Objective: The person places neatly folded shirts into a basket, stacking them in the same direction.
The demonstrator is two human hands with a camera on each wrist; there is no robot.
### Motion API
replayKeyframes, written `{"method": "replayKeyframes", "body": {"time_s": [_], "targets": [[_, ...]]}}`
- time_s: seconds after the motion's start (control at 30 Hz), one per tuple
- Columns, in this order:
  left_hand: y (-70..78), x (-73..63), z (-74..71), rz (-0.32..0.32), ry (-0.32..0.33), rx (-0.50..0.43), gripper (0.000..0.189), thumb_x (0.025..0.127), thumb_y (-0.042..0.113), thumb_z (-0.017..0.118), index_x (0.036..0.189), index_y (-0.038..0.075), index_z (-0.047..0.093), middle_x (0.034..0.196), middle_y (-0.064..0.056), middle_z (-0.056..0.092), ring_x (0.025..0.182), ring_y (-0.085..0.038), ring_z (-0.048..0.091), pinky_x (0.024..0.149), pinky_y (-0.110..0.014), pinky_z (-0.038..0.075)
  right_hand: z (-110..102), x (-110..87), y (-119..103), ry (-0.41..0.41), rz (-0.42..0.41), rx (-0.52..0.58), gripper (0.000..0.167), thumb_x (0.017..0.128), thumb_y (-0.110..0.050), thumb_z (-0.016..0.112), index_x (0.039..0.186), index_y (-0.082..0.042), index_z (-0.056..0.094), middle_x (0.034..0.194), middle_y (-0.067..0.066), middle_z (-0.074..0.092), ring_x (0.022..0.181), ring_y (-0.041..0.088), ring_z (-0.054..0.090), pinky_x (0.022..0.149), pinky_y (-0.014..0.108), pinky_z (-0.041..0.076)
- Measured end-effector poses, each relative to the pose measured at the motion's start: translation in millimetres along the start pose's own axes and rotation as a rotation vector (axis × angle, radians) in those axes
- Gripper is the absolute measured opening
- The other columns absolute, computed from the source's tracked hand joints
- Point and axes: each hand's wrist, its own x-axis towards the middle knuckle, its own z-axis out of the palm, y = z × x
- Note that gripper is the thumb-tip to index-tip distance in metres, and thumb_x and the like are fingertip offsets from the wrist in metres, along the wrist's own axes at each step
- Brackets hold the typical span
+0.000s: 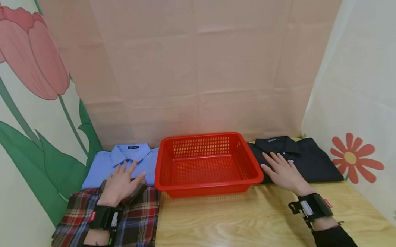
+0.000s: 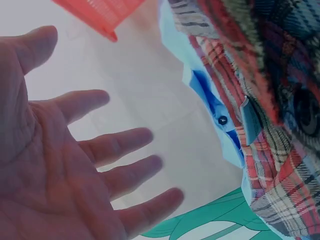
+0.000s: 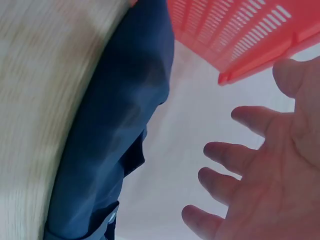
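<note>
My left hand, palm down with fingers spread, hovers over the folded plaid shirt at the front left. In the left wrist view a gap shows between its fingers and the plaid cloth. Behind the plaid shirt lies a folded light blue shirt, collar toward the back. On the other side my right hand, fingers spread and holding nothing, is above the left part of a folded black shirt. Between the hands stands a red plastic basket, with nothing inside.
The wooden table runs beneath everything. A pinkish backdrop hangs behind the basket. Sheets printed with tulips and a red flower close off the left and right sides.
</note>
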Motion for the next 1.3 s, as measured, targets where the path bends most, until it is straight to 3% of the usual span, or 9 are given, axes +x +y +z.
{"method": "replayKeyframes", "body": {"time_s": [0.13, 0.3, 0.53, 0.83, 1.0, 1.13, 1.23, 1.3], "targets": [[-0.2, -1.6, -4.3, 0.019, 0.010, -0.007, 0.074, 0.100, 0.058, 0.039, 0.151, 0.005, 0.036, 0.144, -0.030, 0.046, 0.129, -0.049, 0.046, 0.097, -0.067, 0.042, -3.6, 0.7, -5.1, 0.046, -0.013, 0.028, 0.068, 0.103, -0.052, 0.035, 0.152, -0.005, 0.033, 0.155, 0.031, 0.028, 0.143, 0.053, 0.019, 0.109, 0.074, 0.014], [-2.0, -4.3, -6.7, 0.021, 0.013, -0.037, 0.073, 0.100, 0.057, 0.040, 0.149, 0.002, 0.039, 0.138, -0.026, 0.053, 0.120, -0.044, 0.056, 0.091, -0.062, 0.049, -7.1, 1.4, -15.6, 0.090, -0.046, 0.069, 0.067, 0.104, -0.048, 0.038, 0.148, 0.001, 0.039, 0.151, 0.031, 0.034, 0.142, 0.052, 0.025, 0.109, 0.071, 0.021], [-8.2, -11.0, -10.1, 0.021, 0.025, -0.065, 0.075, 0.100, 0.059, 0.037, 0.147, 0.002, 0.041, 0.140, -0.026, 0.052, 0.120, -0.045, 0.055, 0.093, -0.062, 0.047, -11.0, -1.9, -36.6, 0.133, -0.071, 0.075, 0.065, 0.104, -0.047, 0.039, 0.145, 0.003, 0.043, 0.150, 0.029, 0.038, 0.142, 0.048, 0.029, 0.109, 0.068, 0.027], [-17.8, -17.0, -14.9, 0.009, 0.011, -0.074, 0.078, 0.100, 0.062, 0.034, 0.146, -0.001, 0.042, 0.135, -0.026, 0.056, 0.115, -0.045, 0.058, 0.089, -0.060, 0.049, -0.3, -2.0, -60.9, 0.140, -0.106, 0.077, 0.061, 0.102, -0.043, 0.047, 0.145, 0.000, 0.045, 0.150, 0.025, 0.041, 0.141, 0.044, 0.034, 0.105, 0.065, 0.036], [-25.4, -21.1, -17.0, -0.003, 0.004, -0.071, 0.077, 0.099, 0.062, 0.034, 0.147, 0.001, 0.042, 0.119, -0.020, 0.067, 0.101, -0.037, 0.065, 0.075, -0.051, 0.054, 6.2, -1.9, -72.4, 0.171, -0.132, 0.084, 0.056, 0.100, -0.038, 0.053, 0.143, -0.003, 0.049, 0.146, 0.023, 0.047, 0.133, 0.041, 0.046, 0.101, 0.062, 0.042], [-29.7, -24.6, -19.1, -0.011, 0.011, -0.063, 0.076, 0.100, 0.060, 0.035, 0.145, 0.000, 0.043, 0.111, -0.017, 0.069, 0.094, -0.033, 0.066, 0.070, -0.048, 0.054, 10.3, -3.3, -83.9, 0.245, -0.174, 0.117, 0.049, 0.097, -0.034, 0.060, 0.137, -0.006, 0.057, 0.135, 0.018, 0.059, 0.110, 0.034, 0.063, 0.090, 0.055, 0.053], [-32.2, -26.8, -20.5, -0.022, 0.005, -0.064, 0.077, 0.100, 0.060, 0.037, 0.144, -0.002, 0.044, 0.095, -0.013, 0.068, 0.078, -0.026, 0.065, 0.063, -0.043, 0.052, 12.6, -3.7, -94.0, 0.311, -0.241, 0.146, 0.043, 0.095, -0.030, 0.064, 0.130, -0.005, 0.062, 0.125, 0.016, 0.066, 0.099, 0.029, 0.068, 0.085, 0.051, 0.056], [-34.0, -28.2, -21.0, -0.036, -0.003, -0.075, 0.078, 0.099, 0.060, 0.038, 0.144, -0.004, 0.043, 0.083, -0.009, 0.065, 0.066, -0.020, 0.061, 0.057, -0.038, 0.049, 14.2, -3.4, -101.8, 0.346, -0.284, 0.156, 0.040, 0.094, -0.027, 0.066, 0.126, -0.005, 0.065, 0.122, 0.015, 0.068, 0.100, 0.030, 0.069, 0.087, 0.051, 0.056]]}}
